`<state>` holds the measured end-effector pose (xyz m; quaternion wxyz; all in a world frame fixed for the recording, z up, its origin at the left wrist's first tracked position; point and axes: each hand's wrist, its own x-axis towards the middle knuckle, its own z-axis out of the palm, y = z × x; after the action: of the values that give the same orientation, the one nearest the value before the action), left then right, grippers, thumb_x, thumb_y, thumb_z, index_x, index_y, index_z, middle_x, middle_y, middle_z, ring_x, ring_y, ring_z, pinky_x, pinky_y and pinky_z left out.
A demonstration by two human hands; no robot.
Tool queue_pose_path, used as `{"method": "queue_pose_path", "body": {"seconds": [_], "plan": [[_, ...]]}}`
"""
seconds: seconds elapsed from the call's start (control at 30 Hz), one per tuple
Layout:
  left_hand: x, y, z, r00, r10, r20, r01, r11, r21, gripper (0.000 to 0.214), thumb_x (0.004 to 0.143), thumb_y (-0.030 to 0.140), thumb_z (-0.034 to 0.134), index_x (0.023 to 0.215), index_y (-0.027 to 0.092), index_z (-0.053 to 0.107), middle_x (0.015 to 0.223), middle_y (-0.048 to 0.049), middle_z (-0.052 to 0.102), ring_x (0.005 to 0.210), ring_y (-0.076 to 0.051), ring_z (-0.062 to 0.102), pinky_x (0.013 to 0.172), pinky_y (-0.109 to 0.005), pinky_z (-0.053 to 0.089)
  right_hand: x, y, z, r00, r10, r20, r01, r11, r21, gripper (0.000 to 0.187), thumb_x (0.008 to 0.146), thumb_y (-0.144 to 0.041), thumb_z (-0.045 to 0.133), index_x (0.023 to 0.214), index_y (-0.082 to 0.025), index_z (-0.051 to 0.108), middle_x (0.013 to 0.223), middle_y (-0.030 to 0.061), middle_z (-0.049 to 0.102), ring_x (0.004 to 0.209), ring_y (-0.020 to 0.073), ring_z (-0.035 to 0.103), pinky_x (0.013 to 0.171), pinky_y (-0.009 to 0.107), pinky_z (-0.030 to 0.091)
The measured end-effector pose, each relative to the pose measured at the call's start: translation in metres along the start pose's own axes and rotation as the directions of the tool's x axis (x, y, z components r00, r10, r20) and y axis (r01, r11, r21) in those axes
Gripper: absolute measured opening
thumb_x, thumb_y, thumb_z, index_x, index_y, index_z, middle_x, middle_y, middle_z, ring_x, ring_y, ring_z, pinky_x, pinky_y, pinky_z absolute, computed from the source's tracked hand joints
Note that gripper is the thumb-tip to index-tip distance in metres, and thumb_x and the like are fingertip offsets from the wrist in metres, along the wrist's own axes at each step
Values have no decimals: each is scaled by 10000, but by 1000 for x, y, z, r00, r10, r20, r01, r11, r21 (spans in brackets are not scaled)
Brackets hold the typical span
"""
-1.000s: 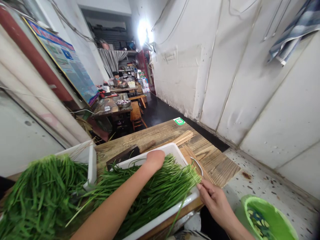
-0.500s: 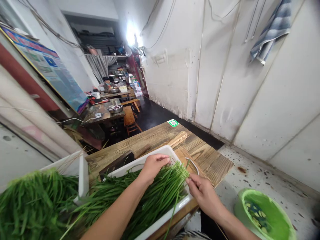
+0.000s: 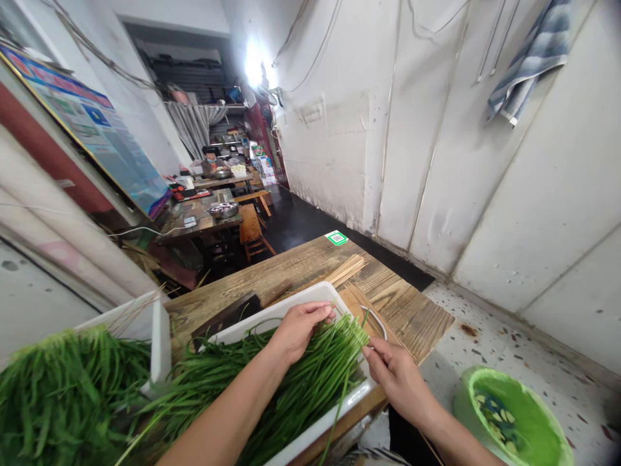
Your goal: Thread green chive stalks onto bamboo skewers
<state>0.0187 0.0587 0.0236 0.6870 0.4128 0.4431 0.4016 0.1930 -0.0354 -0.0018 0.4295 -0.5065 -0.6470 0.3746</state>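
A heap of long green chives (image 3: 301,382) lies in a white plastic tray (image 3: 323,292), pale cut ends toward the right. Over the tray's far side my left hand (image 3: 303,327) is closed in a pinch, with a small pale green chive end (image 3: 333,303) showing at its fingertips. My right hand (image 3: 392,367) pinches at the edge of the chive ends; what lies between its thumb and finger is too small to make out. Beyond the tray, thin bamboo skewers (image 3: 347,270) rest on the wooden table (image 3: 417,310).
At left, another white tray (image 3: 160,336) holds more chives (image 3: 72,388). A knife with a dark blade (image 3: 226,320) lies behind the near tray. On the floor at right stands a green bucket (image 3: 533,408). A person (image 3: 211,162) sits at a far table.
My left hand has shifted slightly, and the small chive end now shows above its fingertips. My right hand stays almost in place at the chive ends.
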Motion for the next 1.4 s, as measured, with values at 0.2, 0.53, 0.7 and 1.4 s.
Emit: {"method": "queue_pose_path", "body": {"seconds": [0.2, 0.53, 0.7, 1.4], "plan": [[0, 0, 0, 1000, -23, 8, 23, 999, -25, 248, 546, 262, 790, 722, 109, 709, 678, -30, 648, 629, -94, 531, 686, -246, 416, 0, -4, -1, 1000, -1, 3, 1, 1000, 1, 323, 922, -380, 380, 664, -192, 431, 572, -50, 289, 511, 111, 316, 459, 209, 281], [1, -3, -1, 999, -44, -12, 43, 998, -46, 325, 491, 288, 824, 745, 110, 726, 650, -31, 652, 641, -104, 540, 691, -249, 411, 1, -4, -2, 1000, -26, -12, 27, 999, 19, 308, 918, -347, 403, 648, -198, 404, 555, -56, 301, 490, 102, 316, 441, 204, 276], [2, -7, -1, 999, 15, 46, -16, 1000, 15, 268, 547, 327, 793, 679, 107, 713, 627, -15, 613, 601, -87, 490, 656, -240, 383, 1, -3, -1, 999, -33, -22, 33, 999, -8, 320, 917, -347, 399, 634, -199, 389, 556, -55, 297, 495, 99, 320, 442, 201, 281], [19, 10, -31, 940, 282, 191, -282, 326, 902, 252, 778, 202, 501, 830, 205, 748, 917, -47, 729, 890, -208, 632, 840, -286, 421, -16, 10, -5, 999, 6, -44, -9, 997, -70, 334, 918, -374, 398, 633, -200, 406, 588, -44, 305, 530, 122, 340, 487, 223, 297]]}}
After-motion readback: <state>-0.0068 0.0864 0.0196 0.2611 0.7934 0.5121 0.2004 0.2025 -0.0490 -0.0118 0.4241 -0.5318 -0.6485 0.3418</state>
